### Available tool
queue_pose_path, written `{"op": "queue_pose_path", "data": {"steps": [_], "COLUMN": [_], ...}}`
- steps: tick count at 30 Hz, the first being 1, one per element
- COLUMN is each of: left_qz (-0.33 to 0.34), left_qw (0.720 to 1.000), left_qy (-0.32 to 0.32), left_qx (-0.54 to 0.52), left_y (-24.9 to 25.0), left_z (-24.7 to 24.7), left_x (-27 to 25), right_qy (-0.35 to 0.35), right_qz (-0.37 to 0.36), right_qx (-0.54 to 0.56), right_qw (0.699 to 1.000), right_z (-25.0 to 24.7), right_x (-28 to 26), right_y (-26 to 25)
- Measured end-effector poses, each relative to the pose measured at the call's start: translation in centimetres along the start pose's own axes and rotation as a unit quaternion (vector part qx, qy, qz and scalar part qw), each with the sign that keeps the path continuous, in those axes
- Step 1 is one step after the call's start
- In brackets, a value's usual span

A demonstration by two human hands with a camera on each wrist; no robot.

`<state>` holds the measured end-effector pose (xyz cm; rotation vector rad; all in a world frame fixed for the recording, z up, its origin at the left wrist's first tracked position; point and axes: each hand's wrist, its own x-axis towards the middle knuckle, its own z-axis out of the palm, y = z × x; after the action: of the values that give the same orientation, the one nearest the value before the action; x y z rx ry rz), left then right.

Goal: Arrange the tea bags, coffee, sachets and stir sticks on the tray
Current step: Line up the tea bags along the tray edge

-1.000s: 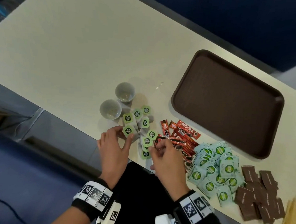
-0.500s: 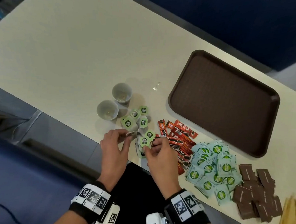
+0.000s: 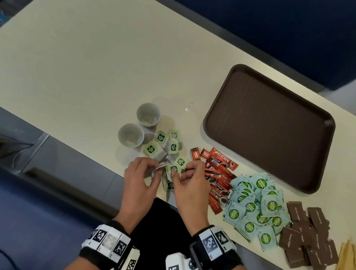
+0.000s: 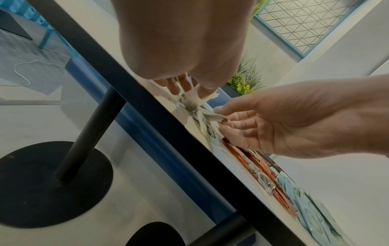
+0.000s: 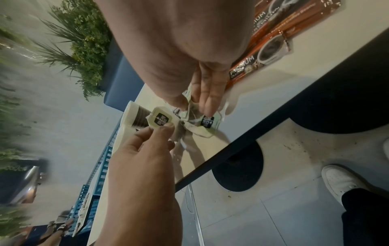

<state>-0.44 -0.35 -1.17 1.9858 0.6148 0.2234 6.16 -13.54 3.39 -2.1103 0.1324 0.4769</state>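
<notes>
Near the worktop's front edge, the left hand (image 3: 138, 181) pinches a tea bag (image 5: 161, 119) by its tag; the right hand (image 3: 188, 181) pinches another from the pile (image 3: 168, 146). They look light, soft and string-tangled, so grip tags. The tray (image 3: 326, 130) is bare.

Cream table (image 3: 83, 68) had a brown tray (image 3: 325, 142) sitting bare on the right. Left of it stood 2 paper cups (image 3: 139, 125), then green-tagged tea bags (image 3: 172, 147), red coffee sticks (image 3: 218, 178), pale blue sachets (image 3: 255, 207), brown sachets (image 3: 307, 238) and wooden stir sticks (image 3: 349, 265) along the near edge.
</notes>
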Motion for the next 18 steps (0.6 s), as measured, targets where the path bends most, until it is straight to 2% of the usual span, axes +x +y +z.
{"op": "queue_pose_path", "data": {"steps": [10,13,16,18], "left_qz": [-0.001,0.005,0.025,0.062], "left_qw": [1.0,1.0,0.998,0.994], "left_qy": [-0.008,-0.005,-0.006,-0.011], "left_qx": [0.011,0.021,0.056,0.09], "left_y": [-0.1,0.1,0.9,1.3], "left_z": [-0.1,-0.2,-0.5,-0.7], "left_x": [-0.1,0.0,0.1,0.3], "right_qy": [-0.005,-0.001,0.005,0.009], "right_qz": [-0.001,0.014,0.007,-0.005], "right_qx": [0.004,0.037,0.046,0.048], "right_qw": [1.0,0.999,0.999,0.999], "right_z": [-0.1,0.2,0.1,-0.2], "right_x": [0.4,0.6,0.5,0.4], "right_y": [-0.5,-0.4,-0.5,-0.7]}}
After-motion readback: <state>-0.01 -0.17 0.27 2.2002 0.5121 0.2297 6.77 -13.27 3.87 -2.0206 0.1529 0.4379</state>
